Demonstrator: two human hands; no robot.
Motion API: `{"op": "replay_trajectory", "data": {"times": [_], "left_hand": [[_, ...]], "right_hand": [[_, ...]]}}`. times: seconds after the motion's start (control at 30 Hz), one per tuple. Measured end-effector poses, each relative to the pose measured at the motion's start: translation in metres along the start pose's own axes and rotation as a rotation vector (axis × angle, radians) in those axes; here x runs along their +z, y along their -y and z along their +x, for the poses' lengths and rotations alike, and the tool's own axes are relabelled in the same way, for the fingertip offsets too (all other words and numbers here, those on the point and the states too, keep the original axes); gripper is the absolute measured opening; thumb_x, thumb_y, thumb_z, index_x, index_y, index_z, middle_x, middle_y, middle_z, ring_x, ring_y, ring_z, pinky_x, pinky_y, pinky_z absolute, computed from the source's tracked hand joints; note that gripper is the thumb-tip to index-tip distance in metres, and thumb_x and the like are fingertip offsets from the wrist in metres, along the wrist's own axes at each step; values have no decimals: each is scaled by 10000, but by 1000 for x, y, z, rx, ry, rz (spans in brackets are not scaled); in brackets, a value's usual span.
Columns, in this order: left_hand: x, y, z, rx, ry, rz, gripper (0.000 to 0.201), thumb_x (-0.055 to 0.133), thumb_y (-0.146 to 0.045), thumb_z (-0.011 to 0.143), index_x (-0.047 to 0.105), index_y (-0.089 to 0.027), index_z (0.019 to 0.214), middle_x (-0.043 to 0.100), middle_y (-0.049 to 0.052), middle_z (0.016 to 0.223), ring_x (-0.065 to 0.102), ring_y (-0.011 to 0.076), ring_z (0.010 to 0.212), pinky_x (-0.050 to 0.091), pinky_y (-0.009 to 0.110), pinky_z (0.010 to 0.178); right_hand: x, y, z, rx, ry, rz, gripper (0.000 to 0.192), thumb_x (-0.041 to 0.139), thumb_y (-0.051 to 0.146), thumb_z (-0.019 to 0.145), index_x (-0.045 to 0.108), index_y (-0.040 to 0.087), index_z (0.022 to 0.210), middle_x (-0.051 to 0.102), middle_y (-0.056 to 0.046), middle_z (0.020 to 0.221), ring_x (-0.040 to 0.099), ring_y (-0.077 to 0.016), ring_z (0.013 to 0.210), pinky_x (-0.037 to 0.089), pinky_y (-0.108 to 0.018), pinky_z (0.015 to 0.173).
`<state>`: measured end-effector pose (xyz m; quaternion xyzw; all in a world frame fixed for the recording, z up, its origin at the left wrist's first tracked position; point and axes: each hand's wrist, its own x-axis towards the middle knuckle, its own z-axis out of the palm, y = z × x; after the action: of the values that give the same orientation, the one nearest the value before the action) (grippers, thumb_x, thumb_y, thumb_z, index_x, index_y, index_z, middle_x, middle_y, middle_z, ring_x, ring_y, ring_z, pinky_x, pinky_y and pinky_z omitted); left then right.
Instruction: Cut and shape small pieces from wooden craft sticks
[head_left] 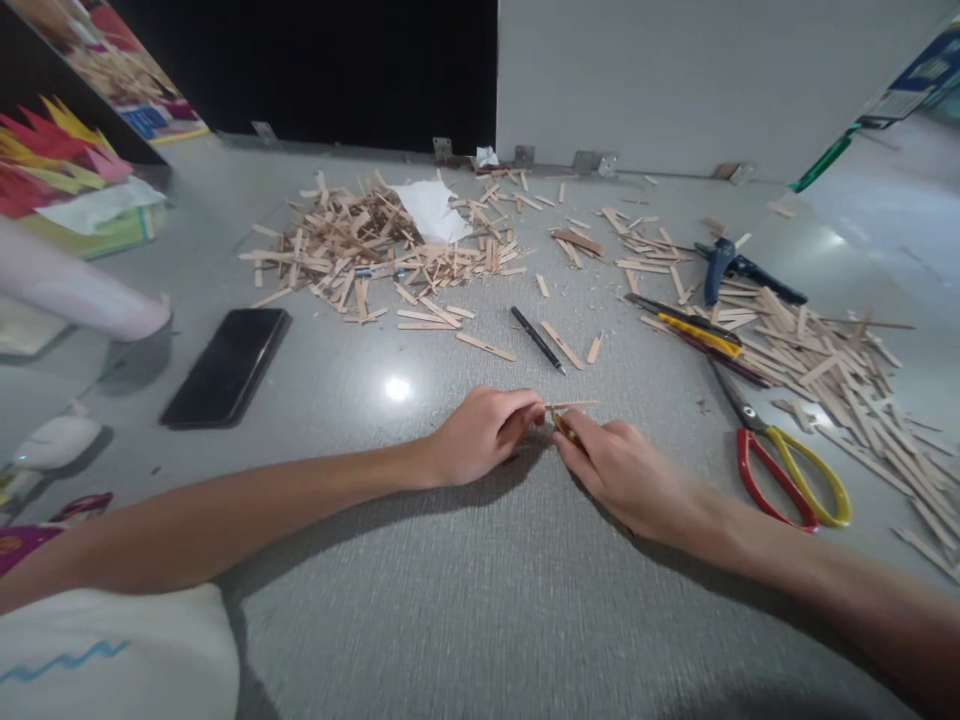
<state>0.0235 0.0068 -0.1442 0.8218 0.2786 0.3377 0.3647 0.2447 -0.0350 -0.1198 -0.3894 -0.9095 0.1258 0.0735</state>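
Seen from the head camera, a person's 2 bare hands meet at the middle of a grey, faintly textured table (465, 600) that carries a bright spot of reflected light. The left hand (480, 435) pinches one end of a thin wooden stick (574, 405) between narrowed fingers, holding it just above the surface; the right hand (622, 470) is closed around a small yellow-tipped tool (564, 428) set just beneath the stick, though whether tool and stick touch cannot be told. Beyond the hands lie a black pen (538, 339) and a few loose sticks. A broad heap of cut sticks (360, 245) spreads across the far left of the table with a white sheet of paper (433, 210) resting on it; a second heap (825, 365) runs down the right side. Red-and-yellow-handled scissors (787, 470) lie near the right forearm, with a yellow utility knife (694, 330) and a blue tool (724, 265) farther back. A black phone (229, 365) lies face down at left. Behind stand a dark panel (322, 60) and a pale wall (675, 80); coloured paper (52, 150) is stacked at far left.
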Motion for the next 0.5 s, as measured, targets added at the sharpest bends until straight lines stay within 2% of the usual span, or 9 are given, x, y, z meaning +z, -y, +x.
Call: {"op": "replay_trajectory", "data": {"times": [0.07,0.13,0.23,0.37,0.5], "left_hand": [[0,0,0,1,-3,22,338,426,-233,1119,539,-197,803,497,-69,584,421,84,482,315,204,515],[-1,0,-1,6,-5,42,338,424,-237,1117,546,-196,804,505,-65,592,422,85,487,317,206,518],[0,0,-1,12,-8,68,336,426,-230,1113,551,-194,802,515,-63,599,414,83,487,318,206,519],[1,1,-2,21,-28,110,347,427,-239,1117,573,-190,806,540,-57,611,412,85,493,326,205,519],[1,2,-4,23,-43,149,386,412,-278,1134,599,-184,809,600,-32,642,463,92,514,351,207,528]], "right_hand": [[0,-3,0,-65,-17,-17,362,315,157,1097,664,152,1005,728,-139,935,548,-168,591,333,-340,572],[1,-4,0,-47,-56,42,337,329,165,1100,643,171,979,690,-96,828,534,-174,586,333,-340,576],[1,-3,3,63,-94,214,268,377,202,1099,582,210,926,605,-22,693,518,-176,576,322,-334,575],[-1,3,7,188,-78,428,240,418,234,1080,505,242,856,566,12,681,468,-150,563,320,-316,577],[-5,6,9,247,-54,550,252,434,259,1069,473,259,820,471,57,592,395,-137,505,303,-309,552]]}}
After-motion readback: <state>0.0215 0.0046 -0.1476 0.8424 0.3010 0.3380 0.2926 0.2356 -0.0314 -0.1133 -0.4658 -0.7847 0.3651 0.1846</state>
